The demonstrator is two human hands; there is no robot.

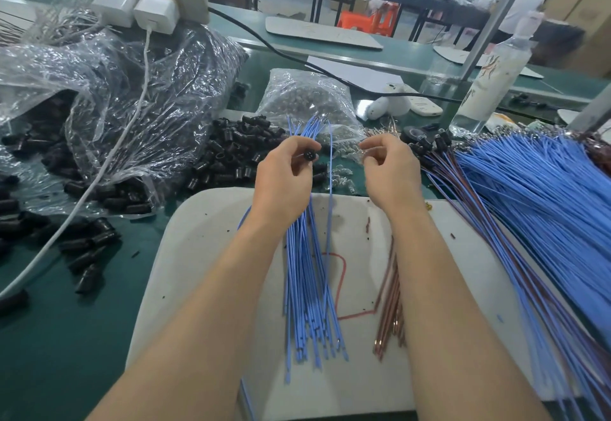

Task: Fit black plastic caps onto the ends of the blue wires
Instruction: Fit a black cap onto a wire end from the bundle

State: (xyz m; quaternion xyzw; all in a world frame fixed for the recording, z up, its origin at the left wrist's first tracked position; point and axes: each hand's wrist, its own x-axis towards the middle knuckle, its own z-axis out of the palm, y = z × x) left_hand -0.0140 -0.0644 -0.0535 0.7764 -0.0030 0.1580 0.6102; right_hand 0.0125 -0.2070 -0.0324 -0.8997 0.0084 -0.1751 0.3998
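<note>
My left hand [286, 175] grips a bundle of blue wires [309, 275] that hangs down over a white board [205, 238]. Its fingertips also pinch a black plastic cap [308, 156], whose holed end faces me. The wires' metal tips fan out above the hand. My right hand [388, 170] is raised beside it with curled fingers. It pinches something small and shiny at its fingertips; I cannot tell what it is. A bunch of brown wires [391, 308] shows below the right wrist. Loose black caps [231, 152] are heaped behind the hands.
A large clear bag [109, 103] of black caps lies at the left, crossed by a white charger cable [132, 129]. A smaller bag of clear parts [307, 96] sits behind the hands. Many blue and brown wires [542, 195] spread at the right, near a plastic bottle [489, 79].
</note>
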